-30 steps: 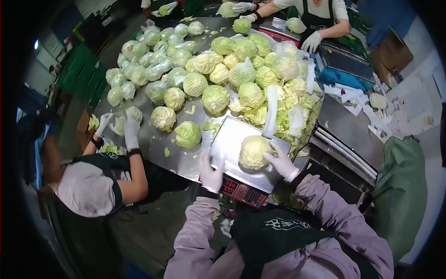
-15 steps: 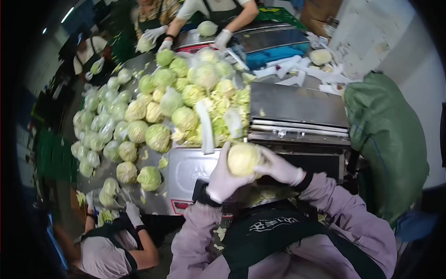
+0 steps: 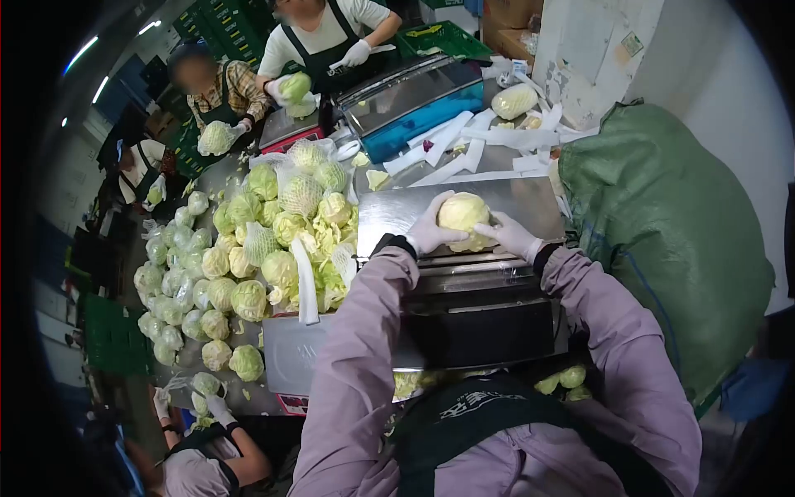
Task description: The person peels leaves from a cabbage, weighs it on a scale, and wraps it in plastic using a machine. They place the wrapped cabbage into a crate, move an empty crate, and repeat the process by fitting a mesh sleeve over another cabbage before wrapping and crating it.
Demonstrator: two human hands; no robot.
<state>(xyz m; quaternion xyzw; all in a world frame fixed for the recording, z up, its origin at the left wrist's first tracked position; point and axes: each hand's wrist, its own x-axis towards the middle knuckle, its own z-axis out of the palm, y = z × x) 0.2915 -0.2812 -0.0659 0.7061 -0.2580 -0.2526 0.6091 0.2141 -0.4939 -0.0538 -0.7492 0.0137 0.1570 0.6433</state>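
Observation:
A pale, trimmed cabbage is held between my two gloved hands. My left hand grips its left side, and my right hand has its fingers against the lower right side. Beneath them is the flat metal top of a machine with bars and rollers along its near side. To the left, a steel weighing scale sits partly behind my left sleeve. A white strip of foam stands between the scale and the heap of cabbages.
Several film-wrapped cabbages cover the table's left part. White foam strips lie beyond the machine, near a blue-sided machine. A bulky green sack stands close on my right. Co-workers handle cabbages at the far side and lower left.
Both my hands have moved forward and right with the cabbage, from near the scale to over the metal top. The camera view has shifted. A far co-worker now holds a cabbage up.

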